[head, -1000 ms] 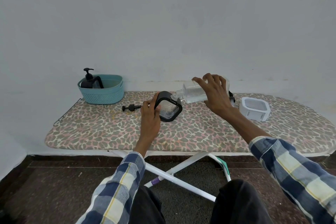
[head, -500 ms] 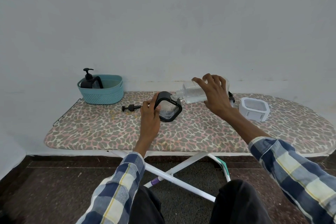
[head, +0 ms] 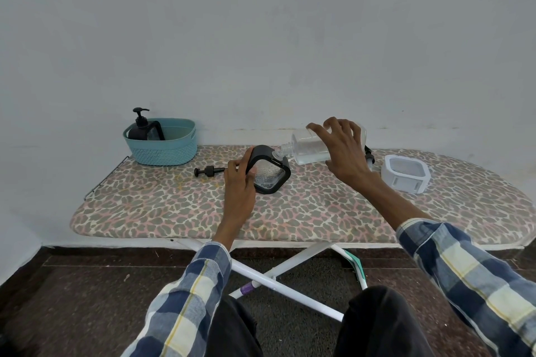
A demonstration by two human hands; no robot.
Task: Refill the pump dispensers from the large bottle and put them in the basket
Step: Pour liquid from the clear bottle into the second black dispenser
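While the right hand (head: 342, 151) grips the tipped large bottle (head: 307, 149), neck at the black dispenser (head: 268, 172) clasped by the left hand (head: 239, 182) on the ironing board (head: 319, 209), nothing has shifted: pouring continues. One filled dispenser (head: 143, 129) sits in the basket (head: 162, 148).

This looks like a plain room in a home. A folding ironing board with a leopard-print fabric cover (head: 290, 211) and crossed white metal legs (head: 278, 278) stands against a bare, pale grey painted wall (head: 261, 38), serving as a makeshift table. Underfoot is a dark reddish-brown speckled stone floor (head: 87, 298) with a matching skirting strip along the wall's foot. A small teal woven-look plastic basket (head: 162, 148), a household storage item, sits on the board's far left end.
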